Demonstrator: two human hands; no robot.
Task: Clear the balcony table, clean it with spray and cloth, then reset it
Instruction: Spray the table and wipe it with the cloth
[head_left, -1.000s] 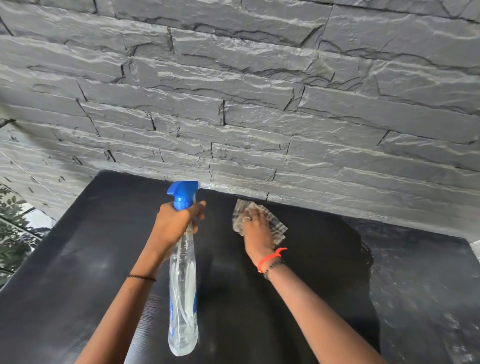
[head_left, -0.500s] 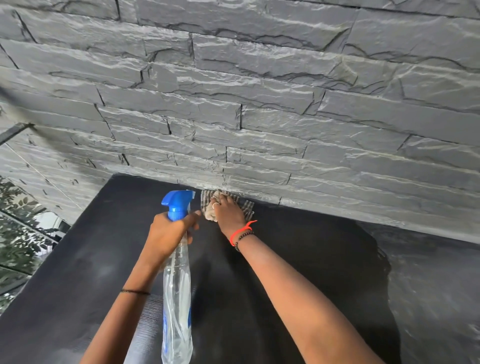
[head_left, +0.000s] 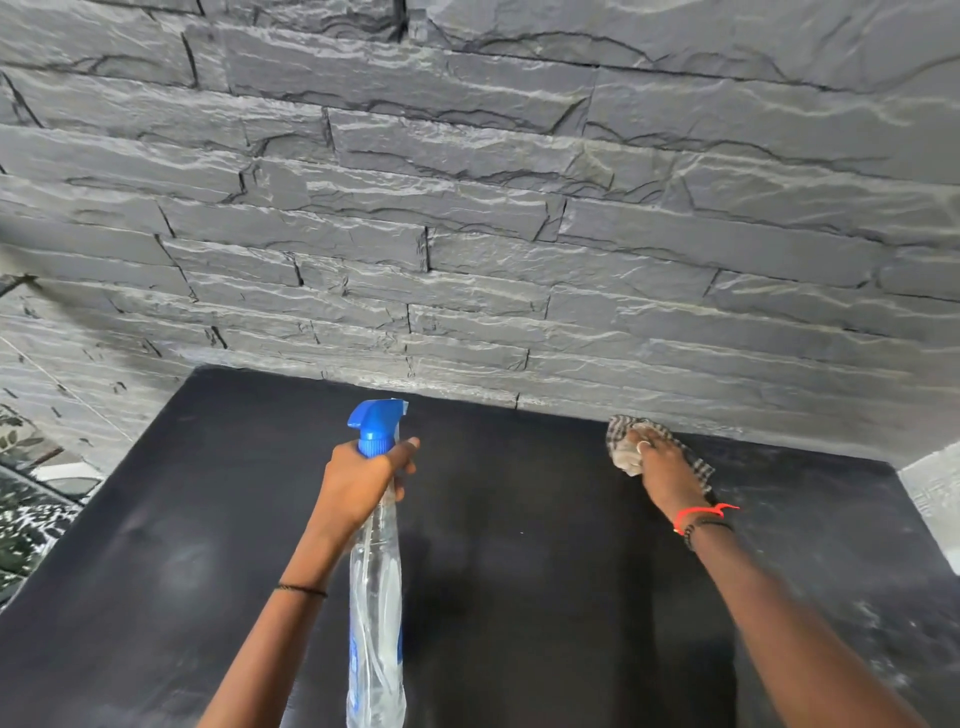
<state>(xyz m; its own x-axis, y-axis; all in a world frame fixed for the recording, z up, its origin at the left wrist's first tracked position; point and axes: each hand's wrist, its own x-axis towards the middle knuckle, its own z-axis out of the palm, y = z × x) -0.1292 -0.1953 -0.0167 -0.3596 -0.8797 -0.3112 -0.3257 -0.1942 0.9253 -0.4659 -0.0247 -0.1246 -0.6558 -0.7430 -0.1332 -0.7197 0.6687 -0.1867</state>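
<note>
Right now the checked cloth (head_left: 622, 448) is lying on the far right part of the black tabletop (head_left: 519, 571), close to where that surface is meeting the wall. The right hand (head_left: 665, 470) is pressing down on it, palm down, with its fingers laid over the bunched pale part of the fabric rather than closing around it; a ring (head_left: 643, 445) is showing on one finger. A corner of the cloth is sticking out on the hand's right side.

Well apart to the left, the left hand (head_left: 358, 483) is gripping the clear spray bottle (head_left: 376, 597) by the neck, fingers wrapping round it just under the blue trigger head (head_left: 376, 421). The bottle is hanging upright above the tabletop, its nozzle pointing left.

A red band (head_left: 701, 514) and a dark beaded one are sitting on the right wrist, and a thin black thread (head_left: 301, 590) is circling the left forearm. Behind everything, a grey rough stone wall (head_left: 467, 234) is filling the upper view, and green foliage (head_left: 21, 519) is showing at the far left edge.
</note>
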